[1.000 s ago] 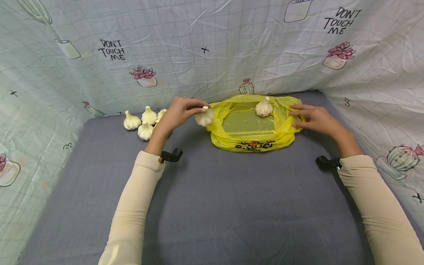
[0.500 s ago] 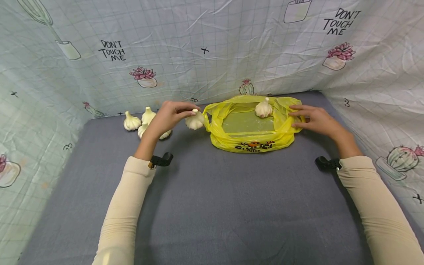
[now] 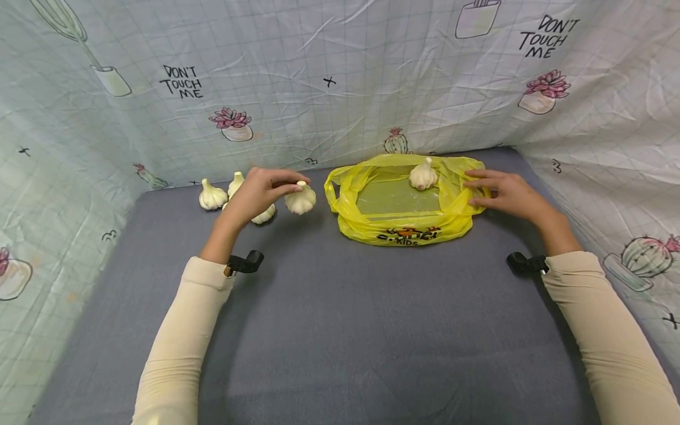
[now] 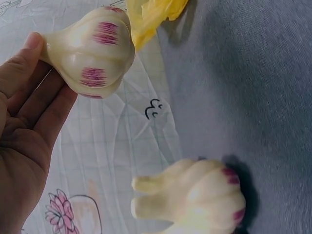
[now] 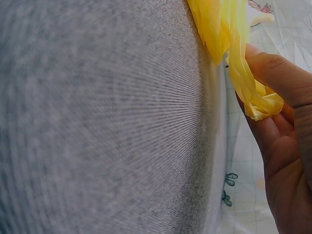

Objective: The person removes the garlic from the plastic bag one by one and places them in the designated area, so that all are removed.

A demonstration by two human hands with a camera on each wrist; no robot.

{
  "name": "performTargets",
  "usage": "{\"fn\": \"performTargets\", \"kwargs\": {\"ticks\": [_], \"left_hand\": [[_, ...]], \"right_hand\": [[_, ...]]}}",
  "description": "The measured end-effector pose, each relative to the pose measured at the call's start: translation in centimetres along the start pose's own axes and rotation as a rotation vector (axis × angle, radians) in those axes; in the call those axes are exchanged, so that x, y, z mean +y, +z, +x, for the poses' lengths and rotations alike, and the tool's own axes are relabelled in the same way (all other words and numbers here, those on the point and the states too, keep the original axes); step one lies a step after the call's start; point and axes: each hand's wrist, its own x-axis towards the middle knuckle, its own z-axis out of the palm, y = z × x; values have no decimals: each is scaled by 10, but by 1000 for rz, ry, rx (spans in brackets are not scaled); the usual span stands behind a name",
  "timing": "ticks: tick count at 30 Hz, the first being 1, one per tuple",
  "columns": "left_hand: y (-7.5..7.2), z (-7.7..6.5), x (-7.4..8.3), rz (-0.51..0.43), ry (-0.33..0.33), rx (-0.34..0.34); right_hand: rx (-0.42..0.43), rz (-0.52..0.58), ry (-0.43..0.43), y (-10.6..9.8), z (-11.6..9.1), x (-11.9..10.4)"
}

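My left hand pinches a garlic bulb by its stem, left of a yellow plastic bag. The left wrist view shows the held bulb, with purple streaks, between thumb and fingers. My right hand holds the bag's right edge; in the right wrist view a yellow handle of the bag lies between thumb and fingers. The bag's mouth is spread wide. Another garlic bulb shows at the back right of that mouth. More garlic bulbs stand behind the left hand, partly hidden by it.
A grey cloth covers the table. Patterned fabric hangs right behind the bag and along both sides. Each wrist wears a black camera mount.
My left hand has drawn back leftward from the bag with the garlic bulb, toward the other bulbs. The bag's left handle has come free beside it. My right hand stays in place.
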Motion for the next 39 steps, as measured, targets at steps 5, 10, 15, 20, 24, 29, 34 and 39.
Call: {"fn": "performTargets", "kwargs": {"ticks": [5, 10, 15, 20, 24, 29, 34, 39], "left_hand": [[-6, -6, -2, 45, 13, 22], [-13, -14, -6, 55, -18, 43], [-19, -23, -10, 86, -31, 77], [-27, -31, -14, 117, -37, 93], [-33, -38, -17, 120, -33, 110], [-40, -47, -20, 130, -53, 118], [-47, -54, -24, 153, -84, 128], [-54, -61, -28, 170, -109, 131]], "right_hand": [[-6, 9, 3, -1, 0, 0], [-10, 10, 12, -1, 1, 0], [-11, 6, 13, -1, 1, 1], [-6, 10, 2, 0, 0, 1], [0, 9, -12, 0, 1, 1], [5, 11, -24, -1, 1, 1], [6, 14, -24, -2, 1, 1], [11, 20, -24, -1, 1, 0]]}}
